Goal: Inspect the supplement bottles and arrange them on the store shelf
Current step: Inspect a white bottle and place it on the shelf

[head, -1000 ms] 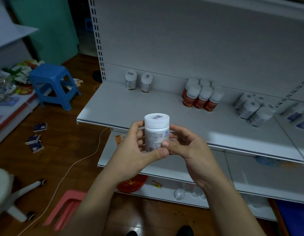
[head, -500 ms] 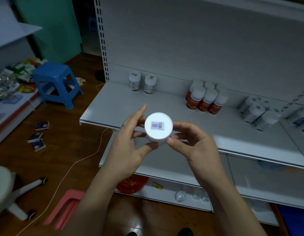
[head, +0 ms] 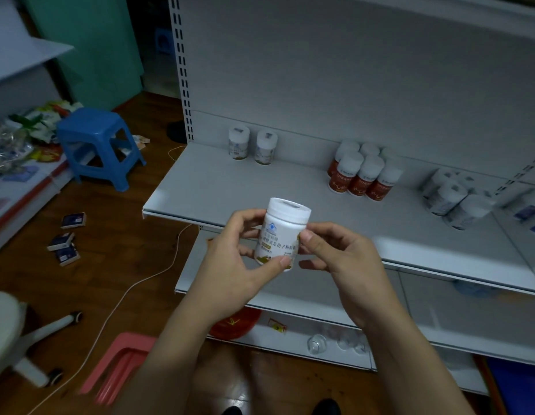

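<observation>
Slippage is my main worry here: the white supplement bottle (head: 282, 235) hangs in the air just in front of the near edge of the shelf (head: 260, 190), resting on nothing and tipped slightly. Only fingertips carry it. My left hand (head: 230, 265) pinches it low, thumb across the bottom of the label and fingers curled behind. My right hand (head: 344, 262) pinches its right side with the thumb just under the cap. I judge that if I turn it further in so light a hold it could roll out and fall to the wooden floor below. Setting it down carries a second risk: the two matching bottles (head: 252, 145) stand close together at the far left of the shelf, and a careless reach could knock one over. The red-labelled bottles (head: 362, 178) are packed tightly further right. Both thumbs cover parts of the label and the light is dim, so I cannot read the print properly. The mark on the cap is seen almost edge-on, and the fingers behind the bottle are hidden. The white bottles (head: 451, 196) at the right are blurred, and whatever lies beyond them is cut off by the frame.
</observation>
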A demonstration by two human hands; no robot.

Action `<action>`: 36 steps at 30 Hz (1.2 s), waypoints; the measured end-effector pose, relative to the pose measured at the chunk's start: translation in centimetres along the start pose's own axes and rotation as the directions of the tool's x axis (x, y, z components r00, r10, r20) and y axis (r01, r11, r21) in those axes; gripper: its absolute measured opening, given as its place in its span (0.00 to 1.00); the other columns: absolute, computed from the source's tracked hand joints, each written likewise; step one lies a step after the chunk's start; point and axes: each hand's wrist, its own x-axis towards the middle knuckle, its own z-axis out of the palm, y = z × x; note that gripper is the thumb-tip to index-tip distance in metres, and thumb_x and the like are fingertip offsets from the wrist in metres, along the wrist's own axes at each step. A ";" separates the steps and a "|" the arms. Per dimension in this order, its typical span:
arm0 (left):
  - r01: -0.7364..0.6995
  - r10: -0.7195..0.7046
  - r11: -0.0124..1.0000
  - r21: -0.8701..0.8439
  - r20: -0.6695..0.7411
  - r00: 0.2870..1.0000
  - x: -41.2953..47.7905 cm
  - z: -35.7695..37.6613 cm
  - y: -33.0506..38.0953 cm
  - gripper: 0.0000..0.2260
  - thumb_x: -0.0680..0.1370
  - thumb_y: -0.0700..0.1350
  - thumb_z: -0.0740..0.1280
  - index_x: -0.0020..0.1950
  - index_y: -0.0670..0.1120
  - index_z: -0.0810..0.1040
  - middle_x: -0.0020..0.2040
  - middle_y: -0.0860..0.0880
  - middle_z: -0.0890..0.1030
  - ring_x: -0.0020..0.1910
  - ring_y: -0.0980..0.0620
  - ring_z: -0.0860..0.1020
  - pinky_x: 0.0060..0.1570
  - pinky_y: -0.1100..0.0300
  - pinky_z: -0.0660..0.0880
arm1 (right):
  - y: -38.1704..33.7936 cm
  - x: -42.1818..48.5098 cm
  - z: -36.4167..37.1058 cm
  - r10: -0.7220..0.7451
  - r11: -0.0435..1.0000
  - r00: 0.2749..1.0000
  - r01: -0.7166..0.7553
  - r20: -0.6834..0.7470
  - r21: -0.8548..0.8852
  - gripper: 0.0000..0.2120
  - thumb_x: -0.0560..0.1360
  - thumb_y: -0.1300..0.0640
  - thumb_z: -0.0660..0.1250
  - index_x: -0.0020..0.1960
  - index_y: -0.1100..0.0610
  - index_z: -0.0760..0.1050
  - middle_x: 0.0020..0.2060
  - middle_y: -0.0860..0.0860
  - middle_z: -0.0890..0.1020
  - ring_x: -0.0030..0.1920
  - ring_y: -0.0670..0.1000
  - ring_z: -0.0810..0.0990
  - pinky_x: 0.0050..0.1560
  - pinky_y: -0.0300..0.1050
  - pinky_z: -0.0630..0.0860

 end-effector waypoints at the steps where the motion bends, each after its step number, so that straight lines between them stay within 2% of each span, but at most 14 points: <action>1: -0.008 0.008 0.999 0.036 -0.011 1.000 -0.1 0.1 0.0 0.28 0.68 0.49 0.79 0.63 0.61 0.69 0.60 0.61 0.76 0.60 0.59 0.75 0.54 0.59 0.78 | 0.0 0.0 0.0 0.009 1.000 1.000 -0.009 0.016 0.009 0.09 0.75 0.62 0.70 0.54 0.58 0.80 0.43 0.52 0.86 0.44 0.48 0.84 0.41 0.41 0.81; 3: -0.023 0.026 0.995 0.097 -0.022 0.999 -0.1 0.4 -0.2 0.28 0.69 0.48 0.78 0.62 0.62 0.67 0.59 0.62 0.75 0.60 0.59 0.74 0.53 0.63 0.76 | 0.0 0.1 0.2 0.008 1.000 0.999 -0.007 0.042 -0.016 0.13 0.75 0.63 0.70 0.58 0.56 0.79 0.47 0.52 0.85 0.47 0.49 0.84 0.44 0.44 0.82; 6: -0.036 0.040 0.994 0.102 -0.033 0.999 -0.1 0.8 -0.7 0.29 0.68 0.46 0.78 0.62 0.59 0.66 0.59 0.62 0.74 0.59 0.62 0.74 0.53 0.67 0.75 | 0.1 0.0 0.3 -0.004 0.997 0.999 0.007 0.042 -0.075 0.15 0.73 0.64 0.72 0.58 0.53 0.79 0.48 0.52 0.85 0.48 0.48 0.84 0.46 0.47 0.82; 10: -0.042 0.042 0.998 0.043 -0.008 0.999 -0.2 1.3 -1.5 0.28 0.68 0.44 0.79 0.59 0.59 0.67 0.58 0.63 0.75 0.59 0.63 0.75 0.55 0.64 0.76 | 0.6 -0.3 0.0 -0.002 0.991 1.000 0.003 0.007 -0.133 0.15 0.72 0.64 0.74 0.55 0.50 0.80 0.48 0.54 0.84 0.44 0.46 0.83 0.46 0.49 0.81; 13: -0.006 0.002 0.998 0.068 0.047 0.999 0.0 1.7 -2.0 0.27 0.69 0.47 0.78 0.57 0.62 0.65 0.57 0.64 0.75 0.58 0.62 0.75 0.57 0.62 0.76 | 1.0 -0.1 -0.4 -0.029 0.965 0.999 0.022 -0.021 -0.261 0.18 0.70 0.61 0.76 0.56 0.47 0.81 0.47 0.55 0.83 0.41 0.47 0.81 0.49 0.52 0.80; 16: 0.003 -0.011 0.996 0.092 0.086 0.996 0.5 2.4 -2.2 0.28 0.69 0.46 0.77 0.59 0.60 0.64 0.56 0.62 0.74 0.57 0.60 0.76 0.58 0.56 0.77 | 1.4 0.2 -0.7 -0.044 0.939 0.998 0.026 -0.044 -0.344 0.18 0.69 0.59 0.77 0.55 0.46 0.81 0.46 0.54 0.83 0.40 0.48 0.81 0.51 0.55 0.80; 18: 0.004 -0.011 0.997 0.075 0.093 0.996 0.7 2.7 -2.1 0.28 0.70 0.46 0.77 0.60 0.58 0.64 0.56 0.62 0.74 0.57 0.60 0.76 0.58 0.57 0.77 | 1.7 0.2 -0.7 -0.048 0.944 0.997 0.025 -0.064 -0.328 0.17 0.69 0.59 0.77 0.55 0.46 0.81 0.46 0.54 0.83 0.41 0.51 0.82 0.51 0.56 0.81; 21: -0.001 -0.002 0.999 0.040 0.088 0.996 0.8 2.7 -1.8 0.27 0.71 0.45 0.77 0.60 0.61 0.65 0.56 0.66 0.74 0.58 0.64 0.75 0.55 0.65 0.76 | 1.9 0.4 -1.0 -0.037 0.963 0.998 0.022 -0.051 -0.268 0.14 0.71 0.58 0.76 0.54 0.45 0.81 0.47 0.56 0.83 0.47 0.56 0.82 0.49 0.55 0.81; 23: -0.028 0.026 0.999 0.022 0.061 0.998 0.6 2.6 -1.7 0.26 0.70 0.44 0.77 0.60 0.62 0.67 0.57 0.66 0.75 0.58 0.66 0.74 0.52 0.68 0.75 | 1.8 0.5 -1.3 -0.008 0.978 1.000 0.003 -0.019 -0.209 0.11 0.74 0.59 0.73 0.54 0.47 0.81 0.46 0.56 0.83 0.45 0.54 0.82 0.45 0.47 0.82; 25: -0.036 0.037 0.999 -0.003 0.033 0.999 0.3 2.6 -1.5 0.27 0.70 0.45 0.78 0.62 0.61 0.69 0.58 0.63 0.76 0.58 0.63 0.74 0.50 0.69 0.74 | 1.6 0.5 -1.6 0.015 0.990 1.000 -0.013 0.017 -0.144 0.09 0.76 0.60 0.70 0.55 0.52 0.81 0.44 0.53 0.83 0.43 0.48 0.82 0.42 0.41 0.80; 28: -0.042 0.043 0.999 -0.029 0.004 0.999 0.1 3.2 -1.0 0.28 0.67 0.50 0.77 0.64 0.57 0.70 0.58 0.60 0.77 0.58 0.59 0.75 0.50 0.65 0.76 | 1.5 0.6 -2.4 0.017 0.996 0.999 -0.013 0.045 -0.091 0.09 0.78 0.60 0.67 0.57 0.57 0.80 0.42 0.50 0.85 0.41 0.46 0.83 0.41 0.41 0.80; 31: -0.051 0.051 0.998 -0.031 0.003 0.999 0.2 4.1 -0.1 0.29 0.65 0.53 0.76 0.64 0.56 0.70 0.57 0.60 0.76 0.57 0.59 0.75 0.49 0.65 0.76 | 1.3 0.8 -3.3 0.011 0.998 0.999 -0.008 0.047 -0.062 0.09 0.79 0.60 0.66 0.58 0.59 0.79 0.41 0.52 0.84 0.40 0.46 0.82 0.42 0.43 0.79; 36: -0.034 0.033 0.999 0.025 0.036 0.999 0.6 5.7 1.2 0.29 0.68 0.48 0.78 0.63 0.61 0.68 0.58 0.62 0.76 0.58 0.63 0.75 0.49 0.69 0.75 | 1.1 1.0 -5.6 -0.006 1.000 1.000 0.007 0.025 -0.030 0.10 0.77 0.59 0.68 0.58 0.57 0.79 0.42 0.54 0.83 0.40 0.46 0.83 0.41 0.41 0.80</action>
